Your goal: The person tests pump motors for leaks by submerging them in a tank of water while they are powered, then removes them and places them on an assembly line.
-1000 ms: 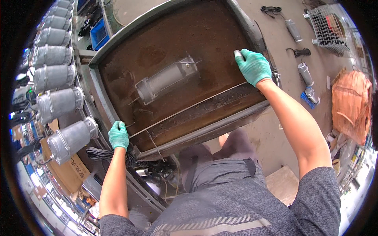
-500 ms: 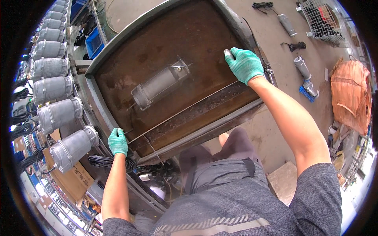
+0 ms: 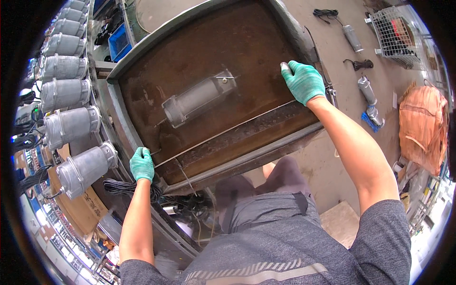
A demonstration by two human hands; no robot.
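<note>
A grey metal cylinder (image 3: 199, 100), which looks like a submersible pump, lies tilted under brownish water in a wide dark metal tank (image 3: 128, 121). Its outline is softened by the water. My left hand (image 3: 141, 165), in a green glove, is closed at the tank's near left corner; a thin dark end sticks out beside the fingers. My right hand (image 3: 304, 82), also gloved in green, is curled over the right side of the tank, thumb against the fingers. Whatever lies inside either hand is hidden. A thin pale line (image 3: 228, 129) runs across the tank between both hands.
Several similar grey cylinders (image 3: 88, 170) with black cables stand in a row at left. A coiled black cable (image 3: 119, 186) lies below my left hand. On the floor at right are more cylinders (image 3: 365, 89), a wire basket (image 3: 390, 35) and an orange sack (image 3: 422, 128).
The whole view has turned slightly, so the tank and the cylinders at left sit a little differently. Both hands keep their closed shape; the submerged cylinder lies nearly the same in the tank.
</note>
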